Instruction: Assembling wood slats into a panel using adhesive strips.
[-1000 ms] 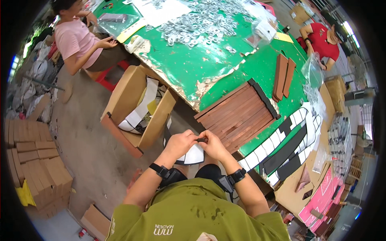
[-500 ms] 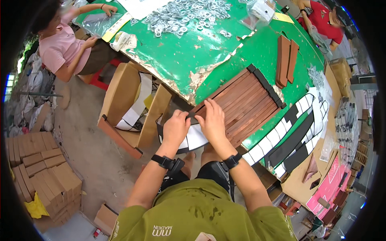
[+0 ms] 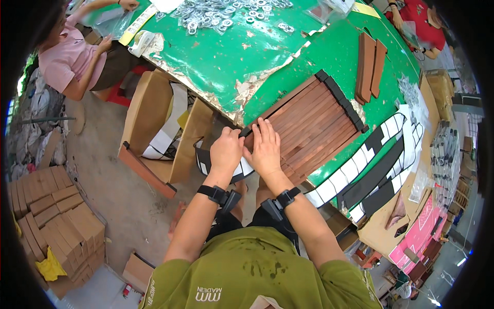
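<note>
Brown wooden slats (image 3: 314, 123) lie side by side as a panel on the green table, with a row of black end pieces (image 3: 342, 100) along the far edge. At the near left corner, my left hand (image 3: 226, 152) is closed with its fingertips on a black strip (image 3: 246, 132). My right hand (image 3: 265, 147) lies with fingers stretched over the slat ends, its thumb towards the left hand. Beneath both hands hangs a black and white strip (image 3: 203, 158), partly hidden by them. What lies under my right palm is hidden.
An open cardboard box (image 3: 193, 136) with white strips stands left of the table (image 3: 216, 67). Loose brown slats (image 3: 365, 69) and black and white strips (image 3: 334, 180) lie to the right. Small bagged metal parts (image 3: 226, 15) cover the far side. Two people work at the table's far corners.
My right hand has flattened, its fingers now stretched together over the slat ends. My left hand stays at the corner. The whole view has shifted slightly.
</note>
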`<action>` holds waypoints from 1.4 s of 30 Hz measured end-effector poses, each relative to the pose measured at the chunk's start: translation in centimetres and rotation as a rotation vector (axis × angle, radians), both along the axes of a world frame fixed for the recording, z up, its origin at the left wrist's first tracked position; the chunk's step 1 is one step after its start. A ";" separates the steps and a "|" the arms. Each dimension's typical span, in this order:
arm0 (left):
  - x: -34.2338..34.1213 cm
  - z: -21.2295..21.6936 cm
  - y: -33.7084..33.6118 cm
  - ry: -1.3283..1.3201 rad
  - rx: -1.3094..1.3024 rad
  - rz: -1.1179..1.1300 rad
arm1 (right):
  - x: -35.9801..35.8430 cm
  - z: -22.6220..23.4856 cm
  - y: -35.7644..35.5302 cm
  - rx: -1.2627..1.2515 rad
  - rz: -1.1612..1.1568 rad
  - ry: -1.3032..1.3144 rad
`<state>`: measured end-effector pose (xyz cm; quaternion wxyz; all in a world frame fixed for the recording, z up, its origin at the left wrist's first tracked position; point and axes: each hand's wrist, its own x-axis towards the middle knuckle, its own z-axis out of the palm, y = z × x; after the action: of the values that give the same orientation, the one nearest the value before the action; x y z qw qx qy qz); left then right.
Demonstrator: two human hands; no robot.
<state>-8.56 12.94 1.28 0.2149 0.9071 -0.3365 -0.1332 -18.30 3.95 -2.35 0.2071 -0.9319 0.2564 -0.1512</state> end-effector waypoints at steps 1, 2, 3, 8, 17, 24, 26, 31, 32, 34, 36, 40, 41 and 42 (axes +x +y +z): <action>0.0 0.0 -0.1 -0.001 -0.011 0.003 | -0.1 0.0 -0.1 -0.009 0.009 0.009; 0.0 0.0 -0.2 0.001 -0.012 0.002 | -0.1 0.0 -0.3 -0.018 0.018 0.019; 0.1 0.0 -0.4 0.005 0.008 -0.006 | -0.2 0.1 -0.4 -0.018 0.017 0.021; 0.3 0.4 -0.5 0.009 0.018 -0.019 | -0.1 0.2 -0.5 -0.049 0.050 0.037; 0.3 -0.3 -0.3 -0.046 0.048 -0.085 | -0.1 0.0 -0.6 -0.044 0.071 0.063; 0.5 -0.6 -0.3 -0.127 0.088 -0.175 | 0.0 0.1 -0.6 -0.026 0.061 0.055; 0.5 -0.7 -0.1 -0.100 0.149 -0.184 | 0.1 0.7 -0.3 -0.023 0.040 0.019; 0.6 -0.9 0.3 -0.096 0.035 -0.184 | 0.4 1.2 -0.5 -0.046 0.056 0.029; 0.6 -1.0 0.4 -0.098 0.035 -0.185 | 0.4 1.2 -0.6 -0.030 0.058 0.038; 0.4 -1.1 0.7 -0.042 -0.027 -0.040 | 0.2 1.3 -0.4 -0.017 0.058 0.029; 0.4 -1.2 1.1 -0.055 -0.045 -0.065 | 0.0 1.3 -0.6 -0.006 0.057 0.021; 0.7 -1.3 2.0 -0.047 -0.031 -0.111 | 0.0 1.5 -0.5 -0.006 0.057 0.029; 0.7 -1.3 2.0 -0.046 -0.031 -0.112 | 0.0 1.4 -0.5 -0.007 0.055 0.025; 0.7 -1.2 2.0 -0.049 -0.032 -0.117 | 0.0 1.4 -0.5 -0.006 0.053 0.027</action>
<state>-7.85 14.90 0.04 0.2131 0.8854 -0.3961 -0.1179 -18.32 3.42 -0.96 0.2046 -0.9410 0.2337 -0.1341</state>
